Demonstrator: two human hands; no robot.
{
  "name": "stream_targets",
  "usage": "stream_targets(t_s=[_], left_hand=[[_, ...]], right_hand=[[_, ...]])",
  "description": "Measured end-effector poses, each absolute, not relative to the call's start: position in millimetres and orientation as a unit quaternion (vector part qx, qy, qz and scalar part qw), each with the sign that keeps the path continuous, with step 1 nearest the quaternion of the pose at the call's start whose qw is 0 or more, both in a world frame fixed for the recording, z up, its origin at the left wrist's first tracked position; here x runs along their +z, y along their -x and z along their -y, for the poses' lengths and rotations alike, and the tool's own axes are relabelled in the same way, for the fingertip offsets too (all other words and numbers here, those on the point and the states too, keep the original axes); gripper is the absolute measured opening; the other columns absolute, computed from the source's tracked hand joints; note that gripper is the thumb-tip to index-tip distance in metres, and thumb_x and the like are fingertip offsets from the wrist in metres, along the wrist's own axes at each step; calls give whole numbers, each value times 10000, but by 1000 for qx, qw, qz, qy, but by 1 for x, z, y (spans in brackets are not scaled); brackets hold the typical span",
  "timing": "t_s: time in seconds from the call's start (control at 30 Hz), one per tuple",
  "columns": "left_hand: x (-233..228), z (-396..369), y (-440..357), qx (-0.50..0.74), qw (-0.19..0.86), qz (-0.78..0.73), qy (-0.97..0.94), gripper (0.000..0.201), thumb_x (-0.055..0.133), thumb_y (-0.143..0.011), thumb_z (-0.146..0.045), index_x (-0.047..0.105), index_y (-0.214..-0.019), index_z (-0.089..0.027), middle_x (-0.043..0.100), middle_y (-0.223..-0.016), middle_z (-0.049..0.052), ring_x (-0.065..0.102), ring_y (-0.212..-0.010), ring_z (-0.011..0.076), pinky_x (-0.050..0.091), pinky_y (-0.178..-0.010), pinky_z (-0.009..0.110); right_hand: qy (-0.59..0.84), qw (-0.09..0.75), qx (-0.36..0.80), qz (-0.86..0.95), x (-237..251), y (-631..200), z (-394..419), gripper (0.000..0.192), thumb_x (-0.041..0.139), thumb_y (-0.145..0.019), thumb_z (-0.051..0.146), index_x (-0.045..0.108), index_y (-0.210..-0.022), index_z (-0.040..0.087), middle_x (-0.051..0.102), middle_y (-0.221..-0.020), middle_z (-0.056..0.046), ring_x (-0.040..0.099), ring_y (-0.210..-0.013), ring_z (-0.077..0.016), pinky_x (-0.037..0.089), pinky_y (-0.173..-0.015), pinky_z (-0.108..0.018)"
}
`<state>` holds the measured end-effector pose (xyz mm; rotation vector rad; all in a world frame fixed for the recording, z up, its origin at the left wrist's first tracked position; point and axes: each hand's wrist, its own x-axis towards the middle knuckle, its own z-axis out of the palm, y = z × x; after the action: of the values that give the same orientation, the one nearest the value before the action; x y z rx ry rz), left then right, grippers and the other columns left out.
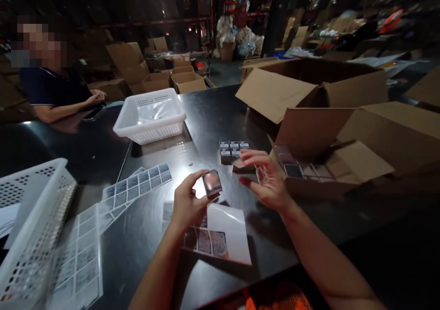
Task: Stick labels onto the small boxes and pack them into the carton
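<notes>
Dim warehouse (172,25), dark metal table (213,113) | shiny little box (212,184) mid-dial, pinched in left hand (187,197) | right hand (267,181) at 3 o'clock, fingers apart, seemingly empty | handful of boxes (225,153) grouped at 1, probably done | part-bare sticker sheet (237,232) at 6, plenty left, guessing not finished

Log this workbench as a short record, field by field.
Left hand: holds a small dark box in thumb and fingers
Right hand: open, beside the grouped boxes
Below left hand: label sheet, partly covered
Left side: more label sheets, white baskets
Right side: open carton with square items inside
Far left: another person
</notes>
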<state>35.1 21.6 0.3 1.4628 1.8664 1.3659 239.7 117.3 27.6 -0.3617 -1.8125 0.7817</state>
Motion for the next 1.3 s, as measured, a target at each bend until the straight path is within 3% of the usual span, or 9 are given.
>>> stream_targets(t_s=[0.1,0.17,0.27,0.53,0.93,1.1,1.3], left_hand=[[-1,-19,-37,469,151,-673,-552,489,843,-672,-318,721,-1143,-273,742,-1086,33,592,-654,117,355,-482,208],[-2,-19,-39,454,133,-673,-568,469,844,-676,-322,729,-1129,-277,747,-1068,31,593,-646,119,363,-481,216],[-2,-19,-43,442,134,-675,-576,465,843,-675,-346,734,-1122,-279,754,-1020,26,578,-598,111,362,-462,217],[5,-17,-53,444,132,-670,-580,465,847,-655,-399,743,-1082,-248,765,-965,31,590,-581,109,356,-429,201],[0,-15,-52,446,123,-666,-585,472,852,-670,-394,737,-1107,-258,761,-972,35,613,-601,121,383,-450,208],[-1,-14,-51,448,108,-660,-593,459,852,-672,-384,740,-1101,-265,759,-964,29,621,-607,124,393,-455,209],[0,-15,-54,434,110,-677,-584,459,833,-681,-388,736,-1111,-258,753,-963,23,608,-606,115,413,-475,209]], right_hand=[[172,517,496,676,33,-244,-114,154,693,-901,354,598,-973,256,677,-971,-26,684,-1003,-186,553,-943,-381],[192,431,582,662,33,-241,-110,214,711,-877,376,611,-1004,236,687,-912,-21,697,-863,-164,579,-835,-341],[220,354,637,648,29,-235,-106,377,750,-814,307,566,-1136,238,667,-850,9,691,-884,-162,576,-848,-344],[268,353,672,593,22,-226,-102,568,777,-714,246,423,-1159,249,632,-794,50,694,-863,-167,593,-780,-330],[282,350,665,596,23,-227,-102,547,780,-698,258,426,-1116,256,631,-822,40,700,-892,-177,601,-788,-341],[285,360,657,598,22,-226,-100,572,774,-702,227,409,-1142,259,613,-747,69,694,-931,-183,596,-758,-321],[332,381,571,647,14,-221,-97,570,769,-727,235,436,-1190,255,605,-746,50,698,-922,-203,592,-750,-324]])
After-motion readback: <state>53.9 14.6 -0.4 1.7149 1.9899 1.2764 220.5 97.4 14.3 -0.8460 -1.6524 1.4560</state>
